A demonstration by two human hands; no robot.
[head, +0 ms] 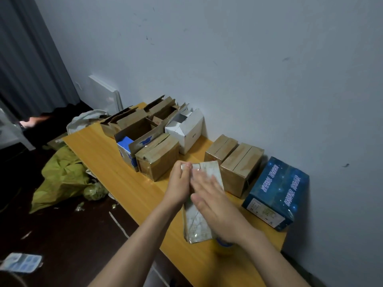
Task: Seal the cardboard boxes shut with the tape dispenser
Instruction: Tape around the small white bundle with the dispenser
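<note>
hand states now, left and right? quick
Left hand: grips the far end of the pale box.
Right hand: open, fingers straight, laid flat on that box; blurred.

Right grip [209, 196] is motion-blurred, outline smeared. It lies flat over the white box [209, 168] and hides the box's middle. Left grip [179, 186] covers the box's far left corner. Tape roll [224, 244] is mostly hidden under the right wrist; only a blurred blue and yellowish edge shows, and I cannot tell if it sits in a dispenser. Both forearms are cut off by the bottom edge, which also cuts the near end of the desk [99, 154]. Label print on the blue box [277, 187] is too small to read. Pale tray [20, 263] on the floor is blurred and clipped at the left edge. Pinkish shape [34, 121] by the curtain [24, 59] is too blurred to identify.
</note>
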